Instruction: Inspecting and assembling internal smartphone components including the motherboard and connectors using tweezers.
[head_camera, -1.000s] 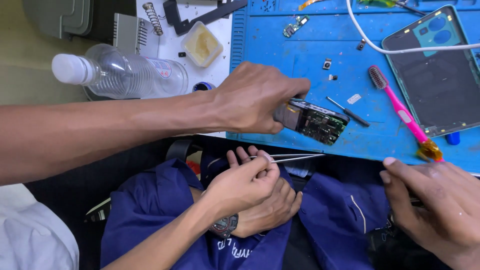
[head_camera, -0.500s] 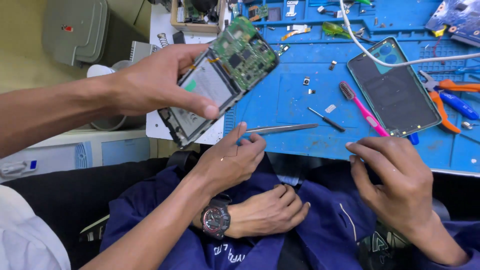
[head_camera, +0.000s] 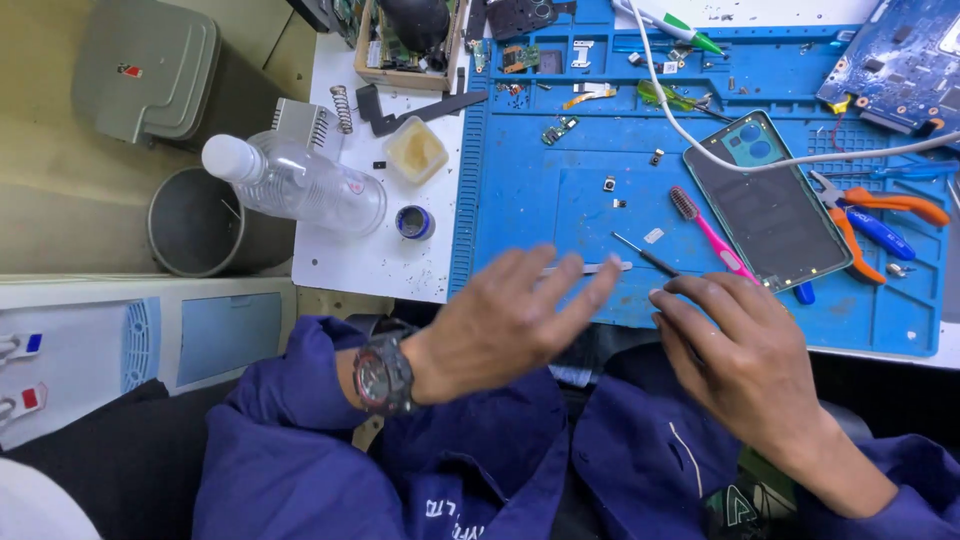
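Your left hand (head_camera: 510, 320) hovers open and blurred, fingers spread, gripping nothing, with the thin metal tweezers (head_camera: 590, 268) just beyond its fingertips on the blue mat (head_camera: 540, 200). Your right hand (head_camera: 740, 355) lies loosely curled and empty beside it, the pink toothbrush (head_camera: 712, 235) and small screwdriver (head_camera: 645, 255) just past its fingers.

The mat (head_camera: 560, 190) lay on the table (head_camera: 360, 260), and everything else was placed from it. On its right half rested the phone back (head_camera: 770, 205), with the toothbrush (head_camera: 712, 235) just left of that and the pliers (head_camera: 870, 215) just right. Left of the mat lay the bottle (head_camera: 300, 182) on its side, and farther left, off the table, stood the bin (head_camera: 195, 222). Over the mat's near edge hovered the left hand (head_camera: 510, 320) and the right hand (head_camera: 735, 350).
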